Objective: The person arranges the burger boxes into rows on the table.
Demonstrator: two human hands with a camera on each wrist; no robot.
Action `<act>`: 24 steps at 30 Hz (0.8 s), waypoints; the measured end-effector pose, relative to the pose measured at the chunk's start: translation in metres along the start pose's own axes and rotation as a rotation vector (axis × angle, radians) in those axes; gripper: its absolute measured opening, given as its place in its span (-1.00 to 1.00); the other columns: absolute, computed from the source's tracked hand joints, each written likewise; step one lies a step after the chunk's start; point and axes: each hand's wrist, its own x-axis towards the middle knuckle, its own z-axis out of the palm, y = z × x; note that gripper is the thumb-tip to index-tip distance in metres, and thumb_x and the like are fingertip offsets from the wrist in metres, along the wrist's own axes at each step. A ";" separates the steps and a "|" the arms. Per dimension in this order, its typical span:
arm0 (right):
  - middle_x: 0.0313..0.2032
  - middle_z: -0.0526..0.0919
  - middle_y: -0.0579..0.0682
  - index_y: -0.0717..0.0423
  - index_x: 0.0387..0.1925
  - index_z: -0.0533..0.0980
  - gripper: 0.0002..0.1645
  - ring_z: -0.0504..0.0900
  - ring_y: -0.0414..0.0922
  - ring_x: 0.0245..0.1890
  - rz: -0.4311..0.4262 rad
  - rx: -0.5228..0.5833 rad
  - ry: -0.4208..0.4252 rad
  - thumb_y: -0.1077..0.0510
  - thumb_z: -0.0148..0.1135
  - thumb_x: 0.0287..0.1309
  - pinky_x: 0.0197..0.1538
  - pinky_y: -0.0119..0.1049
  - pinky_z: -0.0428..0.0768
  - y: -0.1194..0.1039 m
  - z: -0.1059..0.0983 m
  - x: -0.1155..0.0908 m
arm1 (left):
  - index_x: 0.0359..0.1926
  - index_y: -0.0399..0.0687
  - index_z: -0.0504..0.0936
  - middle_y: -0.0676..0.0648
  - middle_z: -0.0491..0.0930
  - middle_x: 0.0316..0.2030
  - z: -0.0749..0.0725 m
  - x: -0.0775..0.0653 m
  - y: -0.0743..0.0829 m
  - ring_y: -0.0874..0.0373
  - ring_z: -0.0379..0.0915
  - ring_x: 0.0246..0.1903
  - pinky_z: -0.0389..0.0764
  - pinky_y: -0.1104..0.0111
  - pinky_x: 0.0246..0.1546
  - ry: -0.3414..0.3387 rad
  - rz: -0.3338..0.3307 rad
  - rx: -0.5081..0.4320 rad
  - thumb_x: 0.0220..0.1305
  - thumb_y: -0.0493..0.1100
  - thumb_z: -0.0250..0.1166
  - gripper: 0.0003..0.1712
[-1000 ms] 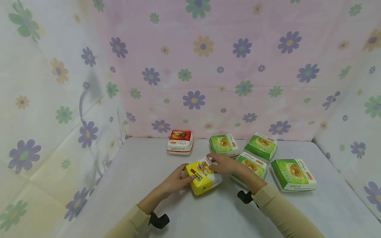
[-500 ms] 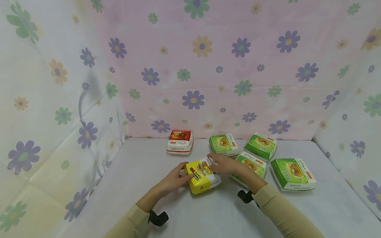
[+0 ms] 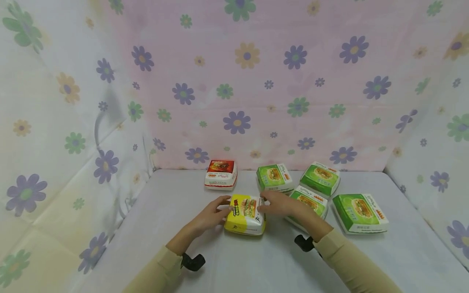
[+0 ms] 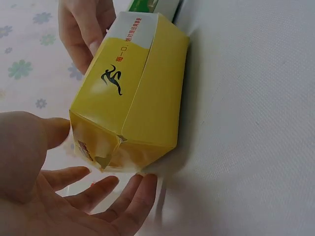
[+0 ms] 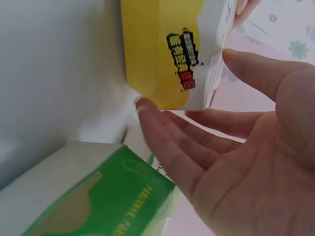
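Observation:
In the head view a yellow-and-white burger box [image 3: 244, 217] sits low at the middle of the table, its printed lid upward. My left hand [image 3: 209, 215] holds its left side, thumb at the lid's edge. From the right, my right hand [image 3: 280, 203] holds the opposite side with thumb and fingertips. The left wrist view shows the yellow end of the burger box [image 4: 133, 93] beside the left hand's fingertips [image 4: 147, 184]. In the right wrist view, the right hand's thumb [image 5: 246, 69] meets the lid's edge of the burger box [image 5: 167, 54], with fingers along its side.
A red-and-white burger box [image 3: 221, 175] stands at the back, left of centre. Several green burger boxes [image 3: 360, 213] are spread over the right side, one [image 3: 309, 203] partly behind my right forearm. Flowered cloth walls [image 3: 238, 93] enclose the white table [image 3: 157, 203].
The yellow-and-white burger box has turned between my hands, so its front edge now runs nearly straight across, and has shifted slightly left. The other boxes stay in place.

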 end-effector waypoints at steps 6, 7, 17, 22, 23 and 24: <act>0.11 0.60 0.20 0.35 0.24 0.44 -0.46 0.56 0.10 0.13 0.004 0.018 0.002 -0.01 0.14 0.50 0.18 0.06 0.54 -0.001 0.000 0.006 | 0.57 -0.06 0.14 -0.24 0.28 0.44 0.004 -0.013 0.003 -0.05 0.50 0.12 0.69 0.16 -0.06 0.022 -0.065 0.084 0.39 0.27 0.28 -0.06; 0.19 0.57 0.23 0.36 0.31 0.41 -0.41 0.53 0.13 0.21 0.008 0.027 0.002 -0.02 0.12 0.52 0.24 0.08 0.52 -0.001 0.000 0.008 | 0.57 -0.06 0.13 -0.23 0.29 0.44 0.006 -0.015 0.003 -0.01 0.51 0.10 0.68 0.17 -0.06 0.019 -0.075 0.093 0.37 0.29 0.30 -0.03; 0.23 0.56 0.21 0.29 0.33 0.44 -0.41 0.48 0.14 0.29 -0.020 -0.002 -0.019 -0.06 0.06 0.54 0.31 0.09 0.47 -0.001 0.003 0.016 | 0.50 -0.12 0.28 -0.24 0.34 0.41 0.009 -0.018 0.005 -0.05 0.50 0.15 0.67 0.16 -0.01 -0.016 -0.037 0.103 0.46 0.25 0.21 -0.19; 0.01 0.64 0.10 0.28 0.18 0.55 -0.49 0.56 0.02 0.07 -0.016 -0.012 -0.017 -0.05 0.12 0.51 0.17 0.01 0.55 -0.001 0.005 0.013 | 0.44 -0.11 0.40 -0.21 0.41 0.36 0.002 -0.012 0.003 -0.03 0.50 0.14 0.67 0.16 -0.01 0.031 -0.027 0.126 0.54 0.20 0.12 -0.33; -0.03 0.64 0.07 0.27 0.15 0.56 -0.51 0.57 -0.01 0.02 -0.011 -0.012 -0.016 -0.05 0.13 0.51 0.13 -0.01 0.56 -0.001 0.006 0.012 | 0.43 -0.09 0.41 -0.20 0.42 0.35 0.001 -0.010 0.003 -0.01 0.51 0.11 0.67 0.18 -0.02 0.039 -0.031 0.131 0.55 0.19 0.11 -0.36; -0.06 0.63 0.05 0.26 0.14 0.57 -0.52 0.56 -0.04 -0.02 -0.004 -0.015 -0.017 -0.05 0.14 0.50 0.10 -0.03 0.57 0.000 0.006 0.011 | 0.42 -0.10 0.42 -0.20 0.43 0.34 0.001 -0.009 0.003 0.00 0.51 0.09 0.67 0.19 -0.04 0.042 -0.029 0.136 0.55 0.18 0.10 -0.37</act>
